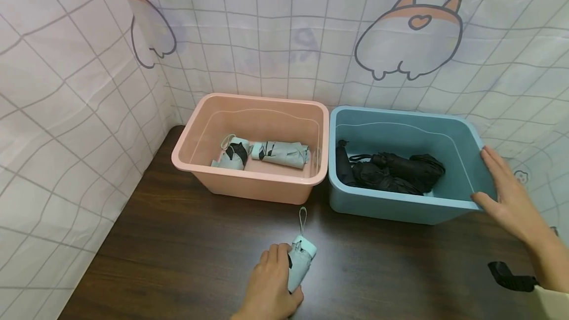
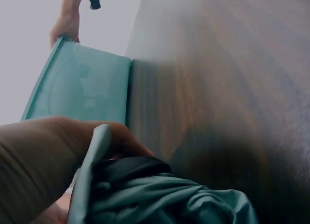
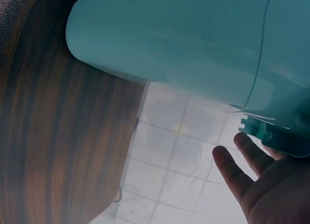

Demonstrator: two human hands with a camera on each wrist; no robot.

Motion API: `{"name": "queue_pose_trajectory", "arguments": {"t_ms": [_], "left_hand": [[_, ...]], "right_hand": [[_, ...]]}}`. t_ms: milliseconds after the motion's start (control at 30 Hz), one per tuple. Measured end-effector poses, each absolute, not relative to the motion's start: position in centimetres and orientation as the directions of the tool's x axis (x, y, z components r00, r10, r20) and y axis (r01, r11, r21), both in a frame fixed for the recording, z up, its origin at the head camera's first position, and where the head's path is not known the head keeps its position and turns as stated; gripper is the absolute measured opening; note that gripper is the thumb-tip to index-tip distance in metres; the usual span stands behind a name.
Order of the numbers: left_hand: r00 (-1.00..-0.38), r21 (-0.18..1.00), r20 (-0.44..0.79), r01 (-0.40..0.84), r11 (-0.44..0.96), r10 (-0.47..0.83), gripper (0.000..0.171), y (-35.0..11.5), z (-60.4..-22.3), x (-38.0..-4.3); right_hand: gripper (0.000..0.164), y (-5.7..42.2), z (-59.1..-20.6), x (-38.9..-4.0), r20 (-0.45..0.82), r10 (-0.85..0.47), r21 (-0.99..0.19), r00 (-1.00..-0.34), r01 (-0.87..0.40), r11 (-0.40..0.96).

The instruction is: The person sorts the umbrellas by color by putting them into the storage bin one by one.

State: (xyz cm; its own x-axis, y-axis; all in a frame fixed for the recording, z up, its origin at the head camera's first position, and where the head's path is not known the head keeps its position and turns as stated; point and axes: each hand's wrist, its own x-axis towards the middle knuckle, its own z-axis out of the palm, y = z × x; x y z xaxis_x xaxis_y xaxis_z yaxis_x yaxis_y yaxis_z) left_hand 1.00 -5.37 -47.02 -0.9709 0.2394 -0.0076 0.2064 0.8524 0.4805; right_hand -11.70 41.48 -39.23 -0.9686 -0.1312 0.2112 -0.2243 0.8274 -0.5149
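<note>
My left hand [image 1: 273, 285] grips a folded pale green umbrella [image 1: 300, 260] low over the table, in front of the two bins. A loop strap hangs out from its mint handle end toward the pink bin. In the left wrist view the umbrella's bunched fabric [image 2: 169, 202] fills the lower part, dark folds beside the thumb. At the far right, my right hand [image 1: 511, 201] rests on the corner rim of the blue bin [image 1: 382, 203]. Its thumb lies over the rim; in the right wrist view the fingers [image 3: 232, 173] are straight, just outside the bin.
Several black folded umbrellas [image 1: 400, 169] lie in the blue bin. Beside it on the left, the pink bin [image 1: 253, 185] holds two pale green umbrellas [image 1: 282, 153]. Both bins stand on a dark wooden table [image 1: 178, 251] against a grid-patterned curtain [image 1: 275, 28].
</note>
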Motion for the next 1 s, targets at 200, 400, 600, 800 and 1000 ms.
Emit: {"name": "queue_pose_trajectory", "arguments": {"t_ms": [200,400,600,800,1000], "left_hand": [[-0.959,0.600,-0.134,0.121,0.790,0.249,0.072,-6.7,-46.5,0.1],[-0.924,0.710,-0.270,-0.001,0.704,0.271,0.071,-8.2,-46.0,-0.7],[-0.903,0.784,-0.293,-0.038,0.620,0.315,0.064,-9.8,-45.5,-1.3],[-0.876,0.843,-0.329,-0.104,0.528,0.352,0.065,-11.6,-44.3,-2.1],[-0.832,0.896,-0.355,-0.173,0.408,0.426,0.067,-12.8,-43.3,-3.2]], "right_hand": [[0.090,41.4,-39.3,-11.5,0.208,-0.124,-0.511,-0.970,-0.215,0.832],[0.090,41.5,-39.4,-11.5,0.211,-0.128,-0.515,-0.969,-0.221,0.828],[0.090,41.5,-39.5,-11.6,0.216,-0.131,-0.516,-0.968,-0.227,0.826],[0.090,41.6,-39.5,-11.6,0.216,-0.136,-0.521,-0.967,-0.231,0.822],[0.089,41.5,-39.4,-11.8,0.222,-0.138,-0.505,-0.965,-0.235,0.831]]}}
